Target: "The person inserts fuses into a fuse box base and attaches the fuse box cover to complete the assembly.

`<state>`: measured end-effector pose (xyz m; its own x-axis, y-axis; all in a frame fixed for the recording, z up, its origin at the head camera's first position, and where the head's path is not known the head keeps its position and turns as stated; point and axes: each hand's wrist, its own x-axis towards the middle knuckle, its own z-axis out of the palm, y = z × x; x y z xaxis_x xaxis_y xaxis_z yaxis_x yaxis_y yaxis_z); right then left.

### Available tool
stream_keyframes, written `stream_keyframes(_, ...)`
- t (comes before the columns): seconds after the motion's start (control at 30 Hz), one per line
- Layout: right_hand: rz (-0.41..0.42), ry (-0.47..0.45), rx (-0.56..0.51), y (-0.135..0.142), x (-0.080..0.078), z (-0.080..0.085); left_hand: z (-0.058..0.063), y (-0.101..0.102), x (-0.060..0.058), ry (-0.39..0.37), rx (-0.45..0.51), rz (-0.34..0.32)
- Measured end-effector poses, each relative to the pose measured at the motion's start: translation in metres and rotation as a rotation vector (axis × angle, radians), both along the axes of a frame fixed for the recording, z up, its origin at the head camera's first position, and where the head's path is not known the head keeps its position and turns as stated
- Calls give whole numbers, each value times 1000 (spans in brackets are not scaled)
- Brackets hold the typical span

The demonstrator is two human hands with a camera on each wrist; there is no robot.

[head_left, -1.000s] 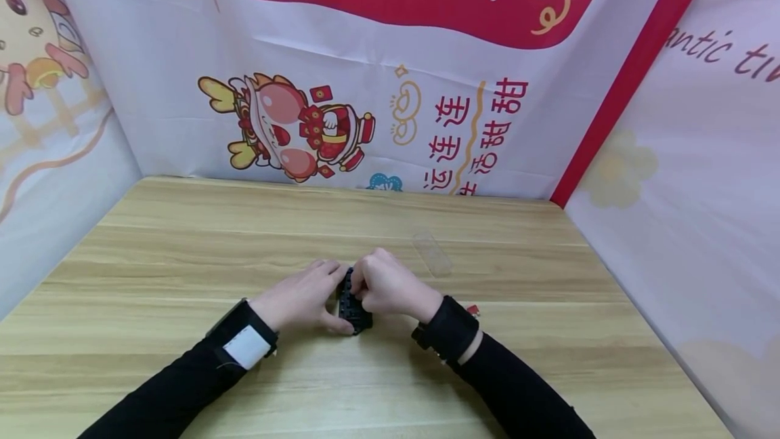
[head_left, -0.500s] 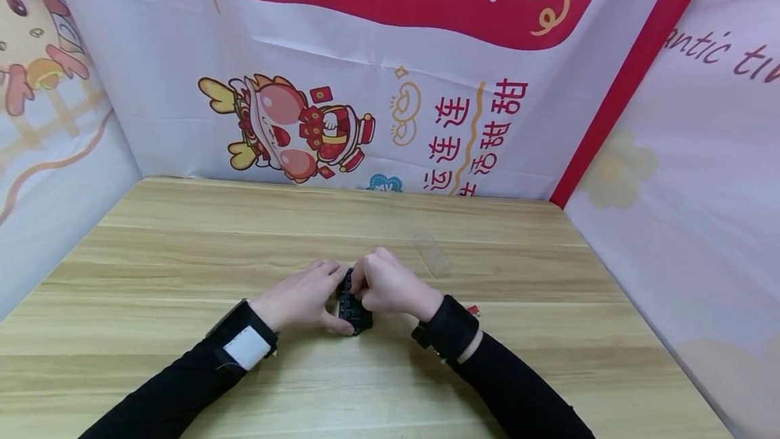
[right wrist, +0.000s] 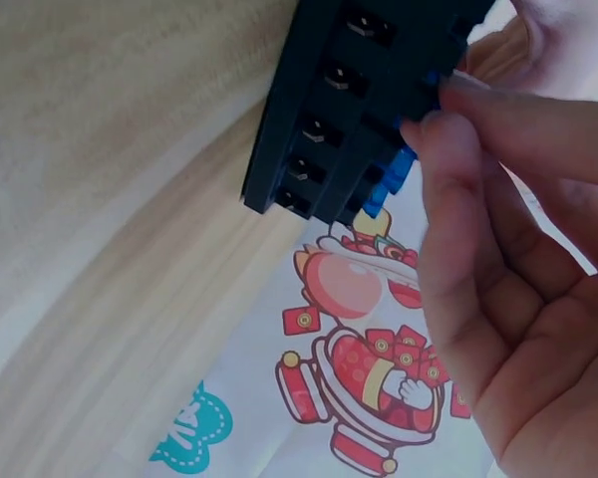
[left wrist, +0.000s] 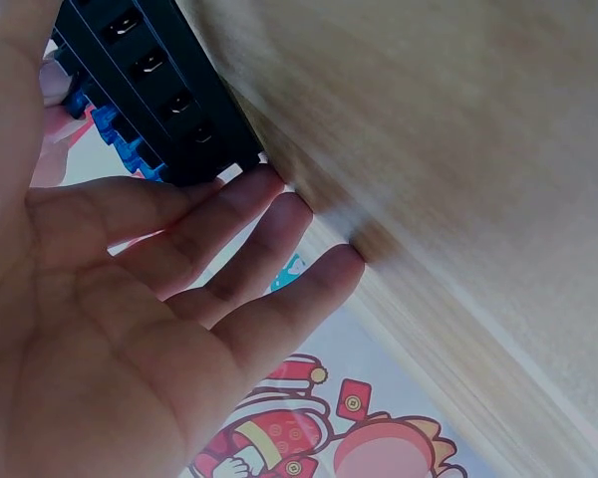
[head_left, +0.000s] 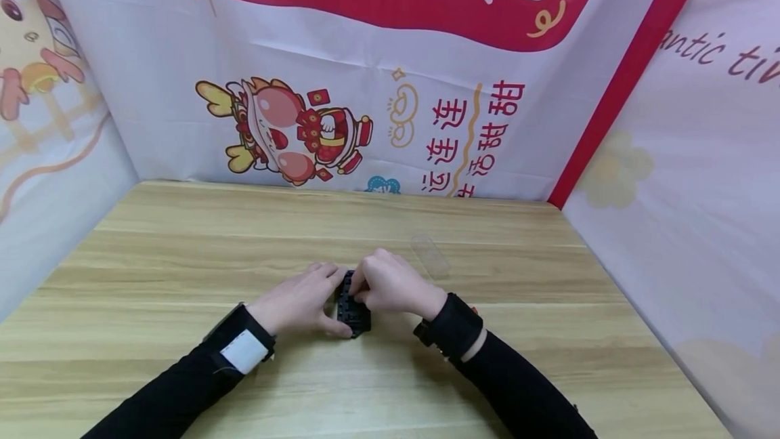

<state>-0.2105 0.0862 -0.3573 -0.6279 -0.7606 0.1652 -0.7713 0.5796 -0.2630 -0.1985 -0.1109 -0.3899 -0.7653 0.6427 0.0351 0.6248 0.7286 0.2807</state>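
Note:
A black terminal block (head_left: 353, 314) stands on the wooden table, with a row of metal contacks in its side openings and blue pieces along its upper face. My left hand (head_left: 301, 300) holds it at both ends, thumb at the near end and fingertips at the far end. In the left wrist view its fingers (left wrist: 229, 229) reach past the block's end, close to the table. My right hand (head_left: 393, 283) is over the block, thumb and index finger pinching at a small blue piece (right wrist: 434, 85) on top. The fingertips hide most of that piece.
A clear plastic strip (head_left: 430, 256) lies on the table (head_left: 244, 222) beyond my right hand. A small red thing (head_left: 474, 309) shows just behind the right wristband. Printed cloth walls (head_left: 341, 39) rise at the table's back and sides.
Both hands keep their hold on the terminal block, nearly unmoved. The head view has shifted slightly, and the red thing is now more hidden by the right wristband.

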Motion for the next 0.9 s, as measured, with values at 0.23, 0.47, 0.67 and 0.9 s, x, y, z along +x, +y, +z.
stream_keyframes(0.23, -10, -1, -4, 4, -1, 5, 1, 1, 0, -15, -7, 8)
stream_keyframes(0.47, -24, -9, -33, 7, -2, 12, 0, 0, 0, -21, -6, 16)
stream_keyframes(0.67, -26, -39, -64, 10, -3, 16, -1, -1, 0, -19, -2, 8)
stream_keyframes(0.9, 27, -52, -48, 10, -3, 15, -1, 0, -2, -16, 5, 7)
